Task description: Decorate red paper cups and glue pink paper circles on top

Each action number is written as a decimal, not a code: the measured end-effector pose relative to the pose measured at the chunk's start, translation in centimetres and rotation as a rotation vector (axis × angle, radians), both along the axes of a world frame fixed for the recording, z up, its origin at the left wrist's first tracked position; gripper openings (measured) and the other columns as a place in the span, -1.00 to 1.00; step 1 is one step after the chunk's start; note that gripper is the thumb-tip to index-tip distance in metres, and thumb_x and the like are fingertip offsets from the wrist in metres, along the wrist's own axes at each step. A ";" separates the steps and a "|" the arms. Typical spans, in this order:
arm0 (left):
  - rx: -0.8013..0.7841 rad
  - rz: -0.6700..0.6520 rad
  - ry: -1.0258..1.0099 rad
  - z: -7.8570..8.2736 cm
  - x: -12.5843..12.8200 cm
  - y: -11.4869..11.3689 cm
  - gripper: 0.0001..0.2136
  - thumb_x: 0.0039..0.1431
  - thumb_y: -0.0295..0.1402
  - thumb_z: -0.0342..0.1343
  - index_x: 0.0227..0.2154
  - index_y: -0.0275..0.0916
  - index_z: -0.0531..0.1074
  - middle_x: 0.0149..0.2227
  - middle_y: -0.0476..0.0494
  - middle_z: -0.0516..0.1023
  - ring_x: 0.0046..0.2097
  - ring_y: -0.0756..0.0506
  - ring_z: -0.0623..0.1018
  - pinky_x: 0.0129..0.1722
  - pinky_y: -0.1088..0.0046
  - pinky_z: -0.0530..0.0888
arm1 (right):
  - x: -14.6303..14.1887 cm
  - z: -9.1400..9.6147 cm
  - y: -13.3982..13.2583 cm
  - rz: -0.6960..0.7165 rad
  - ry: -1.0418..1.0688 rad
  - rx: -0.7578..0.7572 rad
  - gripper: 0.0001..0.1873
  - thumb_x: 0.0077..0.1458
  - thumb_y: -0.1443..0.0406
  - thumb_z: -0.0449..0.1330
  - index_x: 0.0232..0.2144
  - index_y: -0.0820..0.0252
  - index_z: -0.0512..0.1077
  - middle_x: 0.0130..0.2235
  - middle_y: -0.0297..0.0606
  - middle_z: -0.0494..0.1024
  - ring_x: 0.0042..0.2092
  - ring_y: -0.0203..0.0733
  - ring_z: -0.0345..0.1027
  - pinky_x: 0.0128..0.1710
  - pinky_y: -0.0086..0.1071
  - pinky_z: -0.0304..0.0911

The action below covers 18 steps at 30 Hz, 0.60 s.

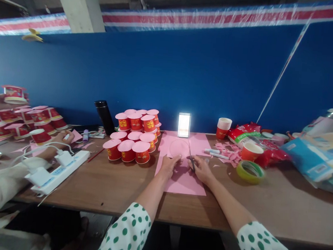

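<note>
My right hand (201, 169) is closed round a pair of dark scissors (192, 158), whose blades point away from me along the right side of a pink paper piece (179, 146). A round outline shows on that piece. My left hand (170, 166) has its fingers at the lower edge of the same piece, thumb and fingertips gripping it. Beneath both hands lie larger pink sheets (186, 187) on the wooden table (114, 188).
Red paper cups (127, 155) topped with pink discs stand stacked at left, beside a black bottle (104, 117) and a power strip (60, 174). At right are pink scraps (230, 152), markers (215, 152), tape (250, 172) and nested cups (223, 129). A co-worker's hand (64, 137) rests far left.
</note>
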State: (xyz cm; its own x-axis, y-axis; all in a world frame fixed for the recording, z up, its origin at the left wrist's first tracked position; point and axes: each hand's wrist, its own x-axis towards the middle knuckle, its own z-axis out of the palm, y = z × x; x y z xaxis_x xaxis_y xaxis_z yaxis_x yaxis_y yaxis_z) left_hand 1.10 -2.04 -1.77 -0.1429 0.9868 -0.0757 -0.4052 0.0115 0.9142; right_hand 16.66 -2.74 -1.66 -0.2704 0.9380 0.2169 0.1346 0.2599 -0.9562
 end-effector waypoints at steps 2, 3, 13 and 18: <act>-0.004 -0.010 0.017 0.0 0.0 -0.1 -0.67 -0.30 -0.23 0.36 -0.52 -0.40 0.48 -0.59 -0.19 0.52 -0.56 -0.03 0.48 -0.65 0.54 0.32 | 0.0 0.1 -0.1 -0.004 0.003 -0.006 -0.62 0.01 0.15 0.16 -0.14 0.22 0.35 -0.61 -0.42 0.43 -0.63 -0.30 0.34 -0.63 -0.46 0.29; -0.003 -0.012 0.024 0.1 -0.1 -0.2 -0.67 -0.30 -0.23 0.36 -0.52 -0.40 0.47 -0.59 -0.19 0.52 -0.57 -0.03 0.47 -0.65 0.54 0.32 | -0.1 0.2 -0.1 -0.006 0.006 -0.008 -0.62 0.01 0.14 0.16 -0.14 0.22 0.35 -0.61 -0.43 0.42 -0.63 -0.30 0.33 -0.63 -0.46 0.28; -0.011 -0.012 0.057 0.1 -0.1 -0.2 -0.65 -0.30 -0.19 0.35 -0.51 -0.39 0.48 -0.57 -0.22 0.53 -0.55 -0.05 0.49 -0.67 0.55 0.30 | 0.0 0.2 -0.1 -0.015 -0.006 -0.008 -0.62 0.02 0.13 0.15 -0.14 0.22 0.36 -0.61 -0.43 0.42 -0.63 -0.31 0.32 -0.63 -0.46 0.28; -0.011 -0.016 0.055 0.0 -0.2 -0.2 -0.63 -0.30 -0.18 0.35 -0.51 -0.40 0.48 -0.54 -0.24 0.54 -0.54 -0.06 0.50 -0.70 0.56 0.28 | 0.1 0.2 -0.1 -0.015 -0.018 0.000 -0.61 0.02 0.13 0.15 -0.14 0.22 0.37 -0.60 -0.41 0.44 -0.62 -0.30 0.34 -0.62 -0.44 0.30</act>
State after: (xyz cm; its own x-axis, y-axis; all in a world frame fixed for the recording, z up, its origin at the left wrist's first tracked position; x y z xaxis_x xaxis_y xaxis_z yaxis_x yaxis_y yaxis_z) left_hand 0.89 -2.21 -1.77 -0.1312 0.9882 -0.0791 -0.3540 0.0278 0.9348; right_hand 16.72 -2.82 -1.42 -0.2603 0.9419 0.2121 0.1559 0.2578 -0.9535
